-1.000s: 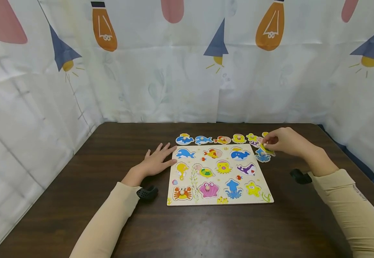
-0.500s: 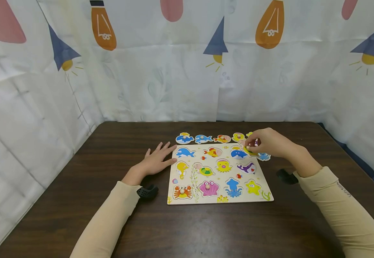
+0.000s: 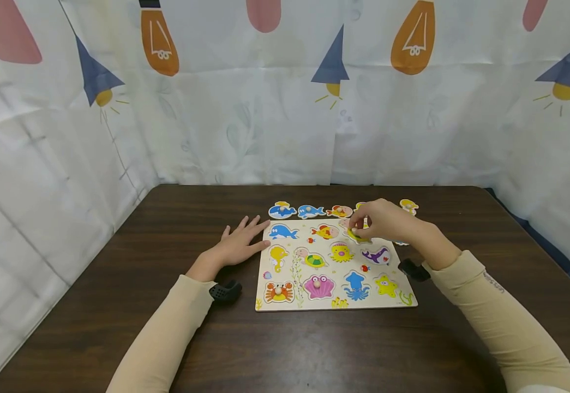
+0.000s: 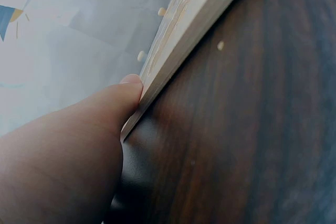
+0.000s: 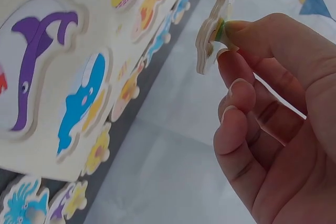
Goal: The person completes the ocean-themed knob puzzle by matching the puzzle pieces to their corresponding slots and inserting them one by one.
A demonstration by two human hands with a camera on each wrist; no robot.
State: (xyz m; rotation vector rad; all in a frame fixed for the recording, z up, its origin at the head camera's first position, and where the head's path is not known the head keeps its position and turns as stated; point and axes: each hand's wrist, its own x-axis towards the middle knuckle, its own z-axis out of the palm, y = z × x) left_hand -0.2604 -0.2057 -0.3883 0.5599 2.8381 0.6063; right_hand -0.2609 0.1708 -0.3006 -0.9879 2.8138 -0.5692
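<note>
My right hand (image 3: 385, 218) pinches the knob of a turtle puzzle piece (image 5: 210, 38) between thumb and index finger. The piece is seen edge-on in the right wrist view, raised over the back part of the wooden puzzle board (image 3: 396, 263). My left hand (image 3: 238, 243) lies spread at the board's left edge, its thumb against the side in the left wrist view. The printed turtle slot (image 3: 314, 261) sits mid-board. A crab piece (image 3: 279, 292) and a pink shell piece (image 3: 318, 286), both with knobs, lie in their slots at the front.
Behind the board a row holds a whale piece (image 3: 282, 210), a light-blue whale piece (image 3: 311, 212) and a fish piece (image 3: 340, 211). A seahorse piece (image 3: 408, 206) lies further right. Squid (image 5: 18, 203) and starfish (image 5: 77, 199) pieces cluster near the board's corner. A curtain (image 3: 275, 131) hangs behind the table.
My right hand has carried the turtle piece leftward from the pile at the right to above the board's back part. My left hand has stayed in place.
</note>
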